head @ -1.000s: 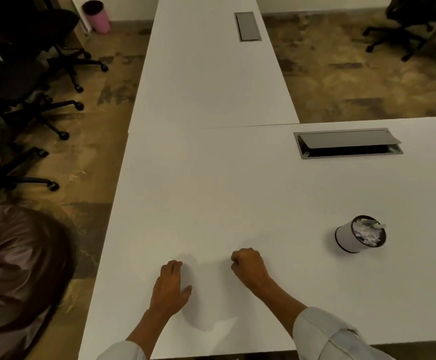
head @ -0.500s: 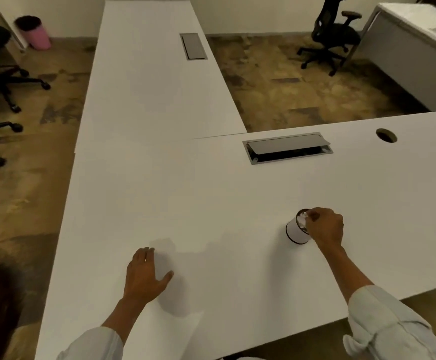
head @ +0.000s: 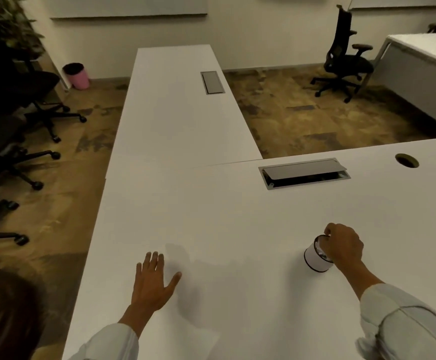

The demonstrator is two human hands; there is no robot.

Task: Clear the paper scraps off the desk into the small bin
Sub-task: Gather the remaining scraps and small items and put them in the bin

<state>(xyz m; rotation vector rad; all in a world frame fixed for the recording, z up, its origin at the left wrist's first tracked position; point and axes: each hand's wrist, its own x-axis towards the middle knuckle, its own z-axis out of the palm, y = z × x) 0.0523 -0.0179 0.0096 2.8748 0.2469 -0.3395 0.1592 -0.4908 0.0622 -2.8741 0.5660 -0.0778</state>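
The small white bin with dark rims stands on the white desk at the near right. White paper scraps show inside its mouth. My right hand hovers over the bin's mouth and right side, fingers curled down at the rim; whether they hold anything is hidden. Flat on the desk at the near left, my left hand rests with straight, spread fingers. I see no loose scraps on the desk surface.
A grey cable hatch and a round cable hole lie further back on the desk. A second white desk extends away. Black office chairs line the left side. A pink bin stands by the far wall.
My right hand left the desk beside my left hand and moved right to the bin, where it stays. The left hand flattened out. The camera tilted up, so more of the room shows.
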